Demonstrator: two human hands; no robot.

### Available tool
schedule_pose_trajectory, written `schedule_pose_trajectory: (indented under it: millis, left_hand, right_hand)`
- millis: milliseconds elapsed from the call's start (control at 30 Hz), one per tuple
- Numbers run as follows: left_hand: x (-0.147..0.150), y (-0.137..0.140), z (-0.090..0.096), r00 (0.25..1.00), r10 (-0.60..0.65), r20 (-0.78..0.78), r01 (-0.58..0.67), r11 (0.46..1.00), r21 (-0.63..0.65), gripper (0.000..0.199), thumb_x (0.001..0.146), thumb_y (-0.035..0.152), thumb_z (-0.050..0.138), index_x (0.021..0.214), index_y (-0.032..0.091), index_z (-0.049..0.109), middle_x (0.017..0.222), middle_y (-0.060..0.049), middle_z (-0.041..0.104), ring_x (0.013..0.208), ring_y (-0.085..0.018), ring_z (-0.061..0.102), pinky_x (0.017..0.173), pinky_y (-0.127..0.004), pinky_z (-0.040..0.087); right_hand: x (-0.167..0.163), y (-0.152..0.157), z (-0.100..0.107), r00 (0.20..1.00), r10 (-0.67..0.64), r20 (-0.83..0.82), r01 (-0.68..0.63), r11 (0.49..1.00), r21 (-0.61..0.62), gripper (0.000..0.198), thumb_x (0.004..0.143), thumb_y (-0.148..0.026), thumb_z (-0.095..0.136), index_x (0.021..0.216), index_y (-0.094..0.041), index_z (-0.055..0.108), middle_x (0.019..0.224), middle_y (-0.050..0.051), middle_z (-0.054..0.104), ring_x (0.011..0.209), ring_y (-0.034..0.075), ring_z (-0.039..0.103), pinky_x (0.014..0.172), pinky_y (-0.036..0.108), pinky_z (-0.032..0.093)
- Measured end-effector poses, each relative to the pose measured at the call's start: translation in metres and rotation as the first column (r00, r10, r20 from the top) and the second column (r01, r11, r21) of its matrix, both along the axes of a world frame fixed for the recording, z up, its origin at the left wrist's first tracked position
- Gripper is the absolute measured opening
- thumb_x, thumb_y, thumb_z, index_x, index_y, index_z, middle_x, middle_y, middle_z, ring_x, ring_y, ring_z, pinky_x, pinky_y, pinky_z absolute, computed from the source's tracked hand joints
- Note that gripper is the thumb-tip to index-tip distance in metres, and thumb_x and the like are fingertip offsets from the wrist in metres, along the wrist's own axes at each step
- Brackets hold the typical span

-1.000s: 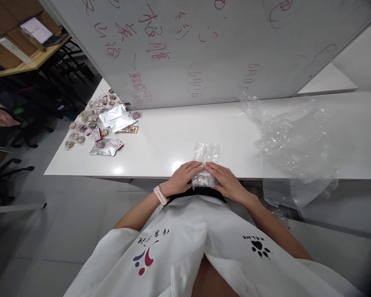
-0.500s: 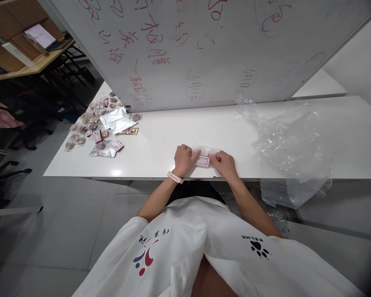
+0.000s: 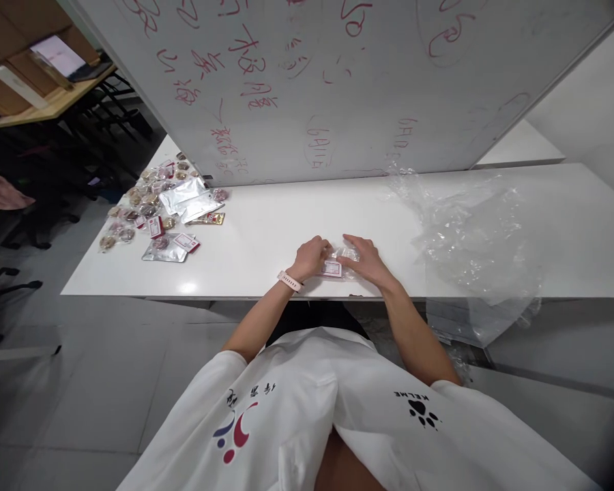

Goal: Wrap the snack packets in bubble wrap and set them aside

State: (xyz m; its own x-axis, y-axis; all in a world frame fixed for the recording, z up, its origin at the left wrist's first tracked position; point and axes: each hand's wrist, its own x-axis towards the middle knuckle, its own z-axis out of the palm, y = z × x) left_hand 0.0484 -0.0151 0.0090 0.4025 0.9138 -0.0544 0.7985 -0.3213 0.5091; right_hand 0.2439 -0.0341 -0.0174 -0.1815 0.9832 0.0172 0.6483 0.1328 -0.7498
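Note:
A small red-and-white box [image 3: 331, 269] with a printed label lies at the table's front edge. Crinkled clear plastic bag [image 3: 348, 254] surrounds it. My left hand [image 3: 311, 259], with a pale pink band on the wrist, is closed at the box's left side; its curled fingers grip the clear plastic. On the other side my right hand [image 3: 369, 262] is open. Its thumb reaches over the plastic beside the box, and the index finger stretches away from the thumb. The fingers partly cover the plastic.
On the left end of the white table [image 3: 266, 225] lie many small wrapped items [image 3: 146, 201], silver pouches [image 3: 192, 198], a gold sachet [image 3: 208, 219] and labelled boxes. Large clear plastic sheets [image 3: 481, 252] spread over the right side and hang past the edge. A whiteboard [image 3: 286, 88] stands behind.
My right hand has gone from a pinch at the box's right corner to spread fingers over the plastic. The left fingers have curled in, and the plastic is bunched closer around the box.

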Motion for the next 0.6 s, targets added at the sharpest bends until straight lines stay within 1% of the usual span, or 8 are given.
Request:
schedule_pose_trajectory:
  millis: [67,167,267,333,400,500,567,600]
  left_hand:
    - [0.000,-0.005,-0.008,0.998,-0.069,-0.005,0.069,0.992,0.106,0.020,0.091,0.013,0.047,0.099,0.017,0.065,0.098,-0.006,0.061,0.077,-0.016,0.057,0.064,-0.028,0.040]
    - [-0.002,-0.011,-0.022,0.986,-0.163,0.025,0.150,0.949,0.279,0.019,0.092,0.012,0.045,0.099,0.018,0.062,0.094,-0.005,0.058,0.075,-0.015,0.053,0.061,-0.027,0.038]
    - [-0.004,-0.016,-0.033,0.972,-0.231,0.046,0.184,0.867,0.463,0.019,0.093,0.009,0.044,0.096,0.018,0.060,0.088,-0.004,0.057,0.075,-0.015,0.051,0.062,-0.026,0.038]
    - [-0.005,-0.019,-0.037,0.963,-0.262,0.064,0.179,0.799,0.574,0.019,0.094,0.009,0.043,0.094,0.018,0.059,0.085,-0.004,0.056,0.075,-0.015,0.051,0.062,-0.026,0.039]
    - [-0.006,-0.020,-0.038,0.954,-0.283,0.097,0.153,0.740,0.655,0.019,0.096,0.010,0.042,0.094,0.018,0.059,0.083,-0.004,0.056,0.074,-0.015,0.050,0.062,-0.025,0.040]
    - [-0.008,-0.021,-0.037,0.946,-0.270,0.178,0.065,0.698,0.713,0.023,0.097,0.011,0.039,0.097,0.018,0.060,0.082,-0.004,0.056,0.075,-0.016,0.052,0.062,-0.026,0.042]
    - [-0.007,-0.022,-0.035,0.944,-0.232,0.234,0.003,0.716,0.698,0.027,0.098,0.013,0.036,0.099,0.019,0.062,0.084,-0.005,0.058,0.077,-0.016,0.054,0.065,-0.027,0.046]
    - [-0.004,-0.023,-0.033,0.944,-0.210,0.256,-0.017,0.743,0.670,0.028,0.099,0.014,0.035,0.100,0.020,0.062,0.085,-0.005,0.058,0.079,-0.016,0.055,0.067,-0.027,0.047]
  right_hand:
    - [0.006,0.013,0.009,0.975,0.199,-0.101,-0.208,0.974,-0.088,0.061,0.081,-0.050,0.065,0.135,-0.024,0.056,0.138,0.009,0.057,0.126,0.029,0.049,0.104,0.043,0.040]
    - [0.008,0.033,0.030,0.898,0.427,-0.107,-0.440,0.872,-0.216,0.048,0.076,-0.050,0.068,0.114,-0.021,0.067,0.114,0.007,0.067,0.102,0.024,0.060,0.085,0.034,0.045]
    - [0.002,0.048,0.050,0.835,0.546,0.067,-0.488,0.792,-0.368,0.042,0.073,-0.056,0.069,0.096,-0.020,0.069,0.089,0.004,0.067,0.080,0.020,0.057,0.067,0.029,0.038]
    - [-0.001,0.052,0.059,0.791,0.591,0.159,-0.485,0.763,-0.427,0.042,0.071,-0.059,0.070,0.086,-0.020,0.066,0.082,0.003,0.065,0.073,0.018,0.053,0.061,0.028,0.032]
    - [-0.001,0.050,0.063,0.781,0.581,0.230,-0.463,0.785,-0.411,0.044,0.069,-0.063,0.071,0.077,-0.020,0.062,0.080,0.003,0.063,0.072,0.017,0.052,0.060,0.028,0.030]
    - [0.003,0.036,0.062,0.868,0.457,0.194,-0.396,0.873,-0.285,0.046,0.071,-0.065,0.069,0.078,-0.020,0.061,0.087,0.004,0.063,0.076,0.018,0.053,0.062,0.027,0.032]
    - [0.006,0.021,0.058,0.942,0.335,0.017,-0.321,0.917,-0.238,0.044,0.076,-0.064,0.065,0.084,-0.020,0.062,0.089,0.003,0.064,0.077,0.017,0.054,0.064,0.027,0.035]
    - [0.007,0.013,0.057,0.962,0.264,-0.077,-0.274,0.934,-0.228,0.042,0.078,-0.062,0.064,0.084,-0.020,0.062,0.085,0.002,0.065,0.076,0.017,0.055,0.064,0.027,0.037]
